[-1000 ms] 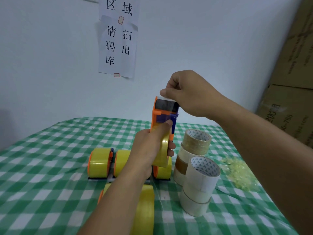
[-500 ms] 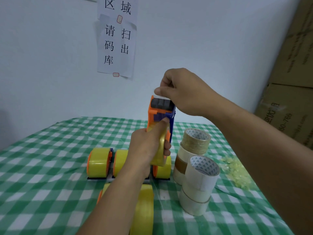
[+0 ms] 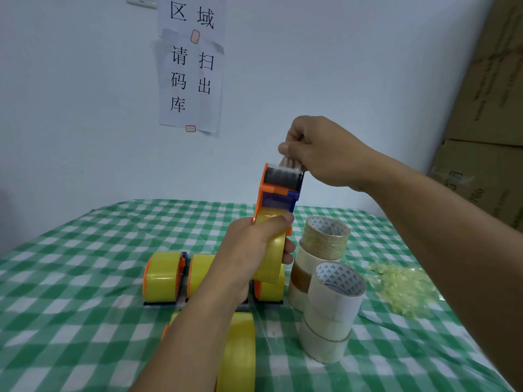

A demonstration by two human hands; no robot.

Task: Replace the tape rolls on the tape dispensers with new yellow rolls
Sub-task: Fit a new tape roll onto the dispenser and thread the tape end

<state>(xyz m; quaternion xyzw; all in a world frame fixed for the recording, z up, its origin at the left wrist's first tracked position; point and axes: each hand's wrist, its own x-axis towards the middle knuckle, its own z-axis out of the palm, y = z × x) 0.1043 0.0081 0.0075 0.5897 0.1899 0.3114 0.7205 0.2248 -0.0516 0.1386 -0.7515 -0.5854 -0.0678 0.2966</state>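
The orange-and-blue tape dispenser (image 3: 278,190) is held upright above the table at the centre of the frame, with its yellow roll (image 3: 271,250) at its lower end. The left hand (image 3: 249,256) curls round that roll, thumb across its face. The right hand (image 3: 319,154) pinches the tape end (image 3: 288,162) at the dispenser's toothed top edge. Below, a row of loaded dispensers (image 3: 162,275) sits on the green checked tablecloth (image 3: 70,278), with another yellow roll (image 3: 237,355) at bottom centre. Stacked pale rolls (image 3: 334,304) stand at lower right, with yellowish scraps (image 3: 402,287) beyond. A paper sign (image 3: 192,66) hangs at upper centre.
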